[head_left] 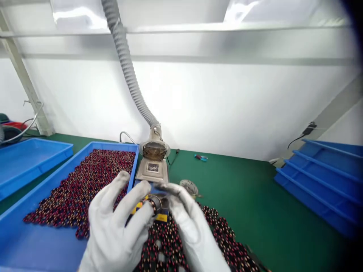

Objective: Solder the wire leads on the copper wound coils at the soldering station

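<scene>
My left hand [116, 226], in a white glove, pinches a small dark ring-shaped part [155, 204] with copper-coloured spots around it, perhaps a wound coil. My right hand [191, 228], also gloved, is closed right beside that part. Its fingertips are smeared by motion, and a thin dark thing at them is too blurred to name. Under and in front of both hands lies a spread of similar small ring parts [224, 234], dark with red and copper spots. A yellow and dark blue item [161, 217] shows partly behind the fingers.
A blue tray [42, 245] heaped with small ring parts stands at the left, another blue tray [34, 162] beyond it. A metal fume-extractor hood [154, 151] on a grey hose [127, 64] stands ahead. Stacked blue trays [320, 181] lean at the right of the green table [241, 185].
</scene>
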The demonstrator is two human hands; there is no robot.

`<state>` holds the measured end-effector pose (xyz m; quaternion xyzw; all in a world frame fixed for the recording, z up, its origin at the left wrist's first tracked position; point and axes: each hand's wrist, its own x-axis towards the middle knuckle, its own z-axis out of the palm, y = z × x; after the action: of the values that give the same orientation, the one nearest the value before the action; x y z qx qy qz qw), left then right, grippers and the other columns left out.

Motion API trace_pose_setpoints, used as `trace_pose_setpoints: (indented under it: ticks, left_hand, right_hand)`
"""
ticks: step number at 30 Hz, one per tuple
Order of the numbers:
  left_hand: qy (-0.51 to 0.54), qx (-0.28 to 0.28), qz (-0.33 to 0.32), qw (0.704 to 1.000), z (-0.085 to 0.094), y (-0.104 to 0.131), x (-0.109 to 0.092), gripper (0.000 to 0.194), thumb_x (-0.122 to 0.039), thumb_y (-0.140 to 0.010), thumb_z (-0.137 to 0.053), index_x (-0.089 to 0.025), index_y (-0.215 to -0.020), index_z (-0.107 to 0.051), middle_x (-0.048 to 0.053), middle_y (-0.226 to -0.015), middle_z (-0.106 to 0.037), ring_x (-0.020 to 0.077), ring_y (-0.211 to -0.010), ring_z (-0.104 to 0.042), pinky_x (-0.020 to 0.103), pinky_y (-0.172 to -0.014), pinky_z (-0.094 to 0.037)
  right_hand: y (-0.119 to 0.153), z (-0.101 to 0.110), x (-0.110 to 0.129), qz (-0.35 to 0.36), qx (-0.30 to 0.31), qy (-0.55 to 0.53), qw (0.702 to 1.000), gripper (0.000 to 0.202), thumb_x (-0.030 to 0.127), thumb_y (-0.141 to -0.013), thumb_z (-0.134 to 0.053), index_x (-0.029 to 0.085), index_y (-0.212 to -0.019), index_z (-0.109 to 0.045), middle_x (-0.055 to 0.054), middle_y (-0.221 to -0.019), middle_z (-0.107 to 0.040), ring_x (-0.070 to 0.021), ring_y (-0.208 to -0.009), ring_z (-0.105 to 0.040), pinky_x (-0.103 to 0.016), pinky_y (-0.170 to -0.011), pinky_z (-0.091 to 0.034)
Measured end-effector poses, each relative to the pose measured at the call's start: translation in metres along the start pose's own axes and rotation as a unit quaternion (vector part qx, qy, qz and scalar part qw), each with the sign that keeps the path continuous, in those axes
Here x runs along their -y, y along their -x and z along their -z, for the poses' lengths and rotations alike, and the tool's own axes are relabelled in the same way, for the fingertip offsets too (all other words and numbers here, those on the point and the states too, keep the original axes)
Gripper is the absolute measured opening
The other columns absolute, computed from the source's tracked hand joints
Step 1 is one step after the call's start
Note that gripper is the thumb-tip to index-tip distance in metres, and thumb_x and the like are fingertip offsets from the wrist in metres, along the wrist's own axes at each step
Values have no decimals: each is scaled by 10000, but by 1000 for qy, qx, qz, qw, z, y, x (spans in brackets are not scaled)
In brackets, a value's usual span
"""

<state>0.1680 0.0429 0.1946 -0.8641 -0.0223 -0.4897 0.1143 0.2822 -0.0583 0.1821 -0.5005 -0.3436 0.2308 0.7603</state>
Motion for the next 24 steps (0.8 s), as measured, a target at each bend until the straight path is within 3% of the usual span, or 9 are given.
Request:
trace_pose_setpoints:
  ticks: [3, 6, 8, 10, 12, 16, 20, 24]
  left_hand:
    - [17, -59, 29, 998, -16, -7, -6, 169, -129, -803, -557, -187, -959, -590, 81, -1166, -525, 380, -1200, -344, 528, -895, -358]
    - [72, -99, 79, 989, -27, -2, -8, 269, -194, -787, -630, -194, -1043, -550, 89, -1196, -495, 332, -1177, -398, 500, -931, -382]
    - [114, -85, 136, 981, -27, 2, -4, 448, -302, -793, -634, -166, -1186, -466, 136, -1288, -421, 322, -1180, -411, 497, -952, -402]
    - [166, -19, 165, 972, -27, 6, 2, 526, -366, -833, -563, -156, -1279, -380, 149, -1341, -377, 299, -1192, -417, 476, -960, -425]
    - [240, 43, 154, 958, -28, 9, 8, 411, -339, -877, -486, -209, -1259, -407, 100, -1284, -466, 241, -1154, -468, 411, -945, -460]
    - [325, 37, 148, 933, -33, 15, 17, 229, -329, -893, -483, -245, -1105, -508, 46, -1102, -592, 184, -1034, -543, 333, -898, -490]
    - [304, 31, 101, 947, -30, 13, 19, 221, -251, -895, -470, -223, -1112, -500, 52, -1118, -585, 186, -1073, -507, 349, -898, -474]
    - [228, 12, 31, 973, -22, 8, 18, 194, -172, -876, -478, -172, -1063, -530, 66, -1083, -609, 218, -1077, -493, 400, -903, -437]
  right_hand:
    - [-13, -5, -25, -6, -20, -121, 992, 295, 453, -659, -717, 249, -860, -647, -62, -901, -694, -221, -839, -649, -361, -808, -518]
    - [-22, 4, -39, 26, -36, -124, 991, 324, 456, -567, -776, 260, -793, -652, -60, -852, -694, -233, -814, -649, -375, -794, -519]
    - [-22, 10, -41, 34, -20, -100, 994, 297, 456, -582, -765, 262, -780, -658, -66, -858, -691, -241, -821, -643, -388, -786, -518]
    - [-20, 10, -40, 38, -10, -82, 996, 270, 465, -598, -750, 256, -740, -657, -66, -823, -686, -239, -785, -639, -386, -748, -524]
    - [-16, 6, -40, 32, -10, -69, 997, 245, 463, -626, -730, 249, -718, -651, -57, -779, -676, -223, -739, -630, -366, -711, -526]
    - [-11, 1, -38, 13, -17, -42, 999, 229, 431, -656, -717, 248, -781, -656, -41, -775, -664, -188, -700, -611, -315, -668, -522]
    - [-11, 1, -30, 26, 4, 15, 1000, 259, 296, -527, -816, 247, -738, -674, -32, -758, -682, -197, -689, -626, -314, -653, -529]
    - [-10, -4, -20, 89, -19, 21, 996, 123, 285, -588, -783, 249, -603, -666, -35, -743, -678, -198, -715, -636, -311, -660, -528]
